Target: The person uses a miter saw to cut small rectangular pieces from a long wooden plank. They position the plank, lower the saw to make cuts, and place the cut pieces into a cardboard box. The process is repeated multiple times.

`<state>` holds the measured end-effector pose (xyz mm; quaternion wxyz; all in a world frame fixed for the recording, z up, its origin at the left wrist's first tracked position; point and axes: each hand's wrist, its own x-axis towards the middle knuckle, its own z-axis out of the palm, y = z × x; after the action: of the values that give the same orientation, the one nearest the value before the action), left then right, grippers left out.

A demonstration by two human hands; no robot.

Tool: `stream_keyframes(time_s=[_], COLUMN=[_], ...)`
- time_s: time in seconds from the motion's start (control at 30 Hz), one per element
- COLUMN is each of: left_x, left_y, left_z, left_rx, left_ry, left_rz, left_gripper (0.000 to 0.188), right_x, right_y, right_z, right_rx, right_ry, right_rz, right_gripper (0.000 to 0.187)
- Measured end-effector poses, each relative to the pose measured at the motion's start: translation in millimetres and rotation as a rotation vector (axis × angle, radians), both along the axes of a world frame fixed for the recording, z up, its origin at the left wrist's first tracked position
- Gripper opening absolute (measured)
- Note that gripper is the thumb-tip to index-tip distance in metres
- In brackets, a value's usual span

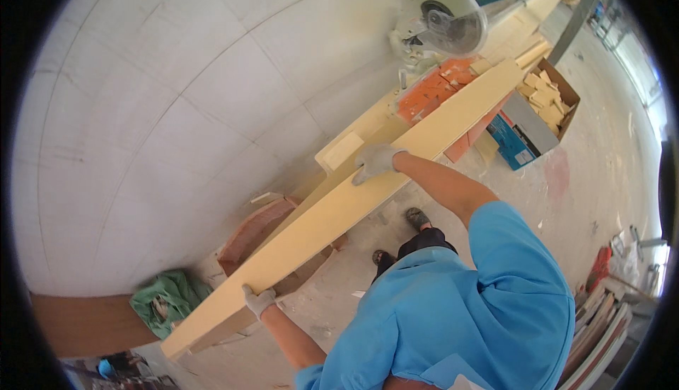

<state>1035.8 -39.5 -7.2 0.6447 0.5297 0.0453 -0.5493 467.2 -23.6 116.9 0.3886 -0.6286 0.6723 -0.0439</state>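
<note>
A long, pale yellow board [318,221] runs slantwise from the lower left to the upper right. My left hand [259,301], in a grey glove, is closed on its near edge towards the lower-left end. Farther up, my right hand [376,162], gloved as well, lies across the board with its fingers bent around it. The board's upper-right part passes in front of a mitre saw [433,15], which has a teal handle and a clear blade guard. Beneath the saw, an orange base [438,87] is strewn with offcuts.
A carton [527,139] full of yellow offcuts stands right of the saw. Under the board is a reddish curved tub [244,238], with a green sack [166,298] near its lower-left end. A pale wall [177,128] rises behind. Stacked boards [598,326] lie at the lower right.
</note>
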Motion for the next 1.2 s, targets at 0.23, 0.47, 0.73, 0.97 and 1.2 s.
stream_keyframes(time_s=[0.23,0.47,0.73,0.97,1.2], left_x=[45.6,72.1,93.2,13.5,-226.3], left_y=[-16.7,-10.3,-9.5,-6.4,-13.5], left_z=[3.7,13.8,14.0,50.5,66.8], left_rx=[-0.003,-0.010,0.225,0.080,-0.754], left_ry=[-0.027,-0.051,-0.371,-1.584,-1.757], left_rz=[0.025,0.068,-0.424,-0.704,-1.108], left_gripper=[0.045,0.051,0.053,0.053,0.070], right_x=[44.0,79.1,107.7,79.9,-27.6], right_y=[-18.9,-23.9,-47.9,-13.9,23.4], right_z=[-5.9,13.1,-17.3,-74.4,-97.5], right_rx=[-0.066,-0.112,-0.203,-0.348,-0.559], right_ry=[0.012,0.074,0.242,0.255,0.102], right_rz=[0.042,0.109,0.171,0.318,-0.400], right_gripper=[0.065,0.063,0.051,0.060,0.058])
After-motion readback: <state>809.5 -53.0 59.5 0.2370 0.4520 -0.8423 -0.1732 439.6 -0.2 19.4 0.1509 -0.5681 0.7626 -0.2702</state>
